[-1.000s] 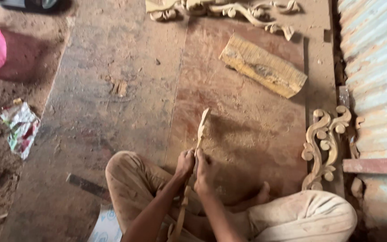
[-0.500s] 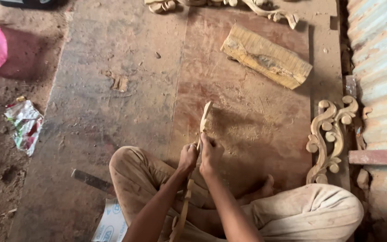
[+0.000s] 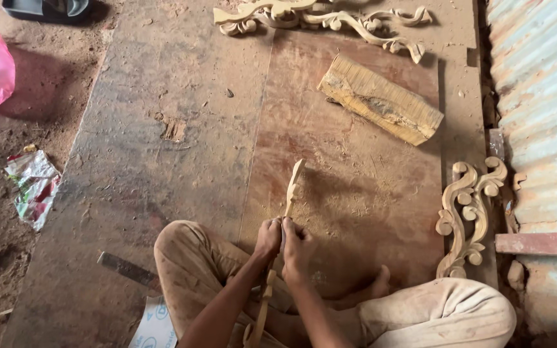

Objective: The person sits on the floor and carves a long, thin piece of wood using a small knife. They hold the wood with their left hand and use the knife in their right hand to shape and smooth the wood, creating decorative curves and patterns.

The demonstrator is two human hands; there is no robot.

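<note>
On the reddish board (image 3: 356, 193) laid over the dirt floor, a seated person grips a slim carved wooden strip (image 3: 293, 187) with both hands. The left hand (image 3: 268, 237) and right hand (image 3: 296, 248) close around its middle, side by side; its upper end tilts away over the board, its lower end passes between the knees. A small tool may lie between the hands, though this is unclear. A scrolled carving (image 3: 469, 216) lies at right, a rough wood block (image 3: 380, 98) beyond.

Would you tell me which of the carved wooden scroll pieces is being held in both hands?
The slim carved strip, standing upright between both hands; the other two carvings lie flat on the boards, untouched.
</note>
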